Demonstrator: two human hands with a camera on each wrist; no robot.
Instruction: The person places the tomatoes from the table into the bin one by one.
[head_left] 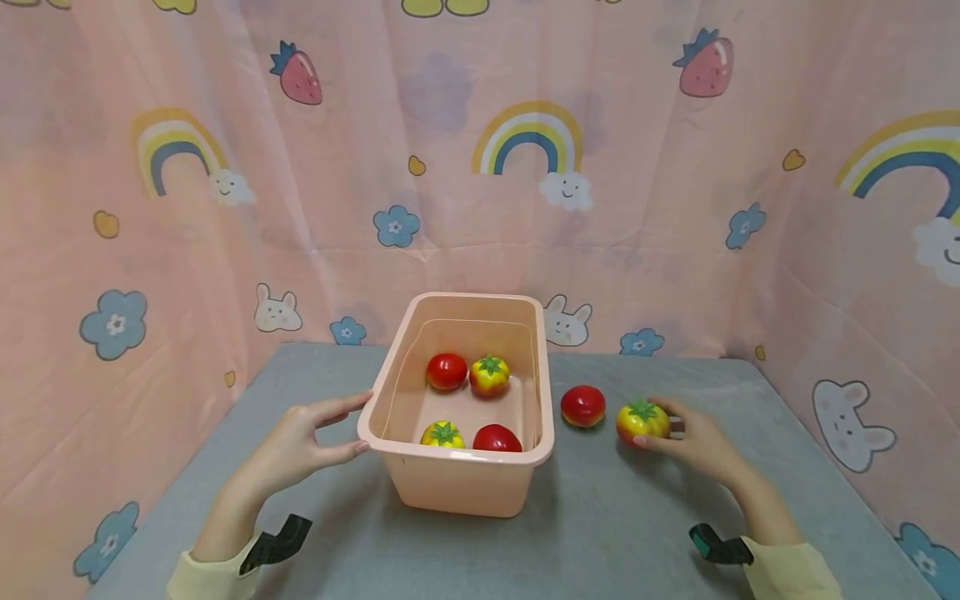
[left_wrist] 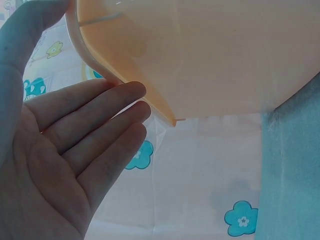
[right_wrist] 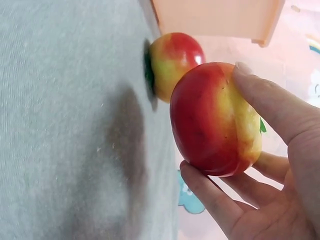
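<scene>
My right hand (head_left: 697,442) pinches a red-and-yellow tomato (head_left: 642,420) with a green leafy top, between thumb and fingers. In the right wrist view this tomato (right_wrist: 215,120) hangs just off the table, its shadow apart from it. Left of it, another tomato (head_left: 582,406) lies red side up, leaves facing the table. A peach-coloured plastic bin (head_left: 468,479) stands in the middle, holding several tomatoes, among them a red one (head_left: 446,372) and a leafy-topped one (head_left: 490,377). My left hand (head_left: 300,442) touches the bin's left rim with thumb and fingertips, its fingers nearly straight in the left wrist view (left_wrist: 75,145).
A grey cloth-like surface (head_left: 622,525) covers the table. Behind and at both sides hangs a pink curtain (head_left: 480,250) printed with rainbows, flowers and rabbits. Dark straps (head_left: 276,543) sit at both wrists beside pale yellow sleeves (head_left: 213,575).
</scene>
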